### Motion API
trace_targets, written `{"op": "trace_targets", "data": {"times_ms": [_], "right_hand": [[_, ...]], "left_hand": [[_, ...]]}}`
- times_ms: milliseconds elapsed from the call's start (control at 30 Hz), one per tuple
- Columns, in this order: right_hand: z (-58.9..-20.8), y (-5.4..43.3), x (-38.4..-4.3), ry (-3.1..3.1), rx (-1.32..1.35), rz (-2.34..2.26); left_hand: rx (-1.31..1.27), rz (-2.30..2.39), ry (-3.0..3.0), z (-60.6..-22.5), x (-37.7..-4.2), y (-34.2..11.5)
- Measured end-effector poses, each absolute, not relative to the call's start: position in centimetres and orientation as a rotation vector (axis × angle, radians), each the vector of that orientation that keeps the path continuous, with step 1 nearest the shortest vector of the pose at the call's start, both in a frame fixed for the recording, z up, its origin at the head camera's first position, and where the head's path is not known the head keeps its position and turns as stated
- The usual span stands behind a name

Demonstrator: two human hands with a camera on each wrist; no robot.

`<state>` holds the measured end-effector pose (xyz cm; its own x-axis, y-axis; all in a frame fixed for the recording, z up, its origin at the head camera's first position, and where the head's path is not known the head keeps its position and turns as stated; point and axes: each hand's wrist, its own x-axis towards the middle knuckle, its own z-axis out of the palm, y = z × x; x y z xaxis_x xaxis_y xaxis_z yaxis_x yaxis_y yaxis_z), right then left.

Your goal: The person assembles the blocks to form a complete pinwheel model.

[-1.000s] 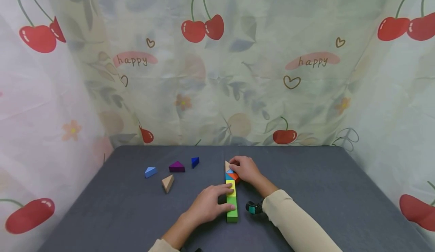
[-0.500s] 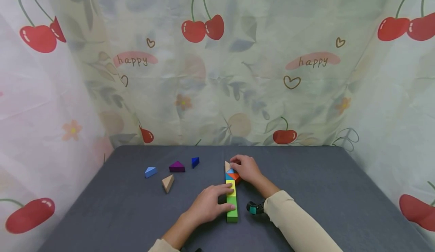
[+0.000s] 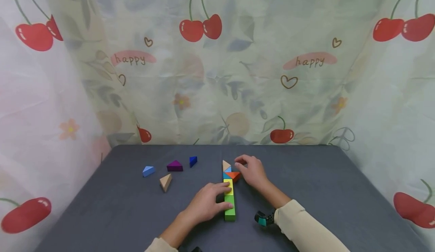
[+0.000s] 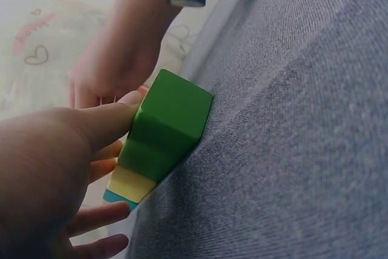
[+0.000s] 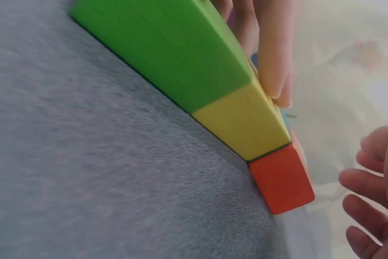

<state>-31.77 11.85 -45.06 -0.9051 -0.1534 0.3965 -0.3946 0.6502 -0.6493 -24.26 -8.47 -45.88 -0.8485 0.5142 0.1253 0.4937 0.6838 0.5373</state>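
Left hand (image 3: 208,203) lies relaxed along a row of blocks (image 3: 230,198) in the middle of the table (image 3: 102,210), its thumb touching the green block (image 3: 230,215) and its index finger the yellow block (image 3: 231,192). Next in line come a teal block (image 3: 225,176), a small light blue piece (image 3: 229,169) and a wooden triangle (image 3: 225,165), while an orange-red block (image 3: 233,175) juts out on the person's right. Right hand (image 3: 253,172) is beside that far end, fingers loosely bent and holding nothing.

From the left wrist, the green block's near end face shows large, and two left fingers (image 4: 100,219) hidden from the head camera extend apart from the blocks. The right wrist view instead shows the long green side meeting the yellow one, the orange-red block's side face just past it, and the right hand's fingers (image 5: 364,186) apart from the blocks.

Only the head view takes in the loose pieces whole, well to the left: purple block (image 3: 175,166), dark blue block (image 3: 193,162), pale blue block (image 3: 148,171) and tan wedge (image 3: 165,183). Behind hangs a cherry-printed curtain (image 3: 217,93).
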Motion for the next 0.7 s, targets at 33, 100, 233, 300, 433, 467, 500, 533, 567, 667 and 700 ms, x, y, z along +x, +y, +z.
{"op": "trace_targets", "data": {"times_ms": [33, 100, 233, 300, 433, 467, 500, 533, 567, 667, 700], "right_hand": [[-45.0, 11.9, -31.5, -2.557, 0.442, 1.110], [-44.9, 12.0, -30.9, -2.545, 0.451, 1.105], [-44.9, 12.1, -29.7, -2.532, 0.468, 1.108], [-45.0, 12.1, -29.0, -2.534, 0.466, 1.118], [-45.4, 12.2, -27.7, -2.556, 0.445, 1.152], [-45.5, 12.2, -27.4, -2.564, 0.436, 1.166], [-45.6, 12.2, -27.2, -2.574, 0.431, 1.183], [-45.7, 12.2, -26.9, -2.583, 0.429, 1.193], [-45.8, 12.2, -26.6, -2.594, 0.425, 1.205], [-46.1, 12.3, -25.8, -2.646, 0.419, 1.233], [-46.2, 12.3, -25.6, -2.665, 0.424, 1.244]], "left_hand": [[0.858, 0.889, 2.852, -45.8, -24.2, -8.5], [0.866, 0.880, 2.856, -45.7, -24.2, -8.5], [0.875, 0.888, 2.857, -45.8, -24.2, -8.6], [0.885, 0.894, 2.862, -45.9, -24.2, -8.6], [0.892, 0.909, 2.876, -46.1, -24.0, -8.5], [0.890, 0.915, 2.882, -46.2, -24.0, -8.5], [0.888, 0.919, 2.888, -46.3, -24.0, -8.6], [0.888, 0.926, 2.895, -46.4, -24.1, -8.6], [0.887, 0.936, 2.902, -46.5, -24.1, -8.7], [0.879, 0.954, 2.931, -46.6, -24.3, -8.9], [0.880, 0.955, 2.945, -46.6, -24.4, -9.1]]}}
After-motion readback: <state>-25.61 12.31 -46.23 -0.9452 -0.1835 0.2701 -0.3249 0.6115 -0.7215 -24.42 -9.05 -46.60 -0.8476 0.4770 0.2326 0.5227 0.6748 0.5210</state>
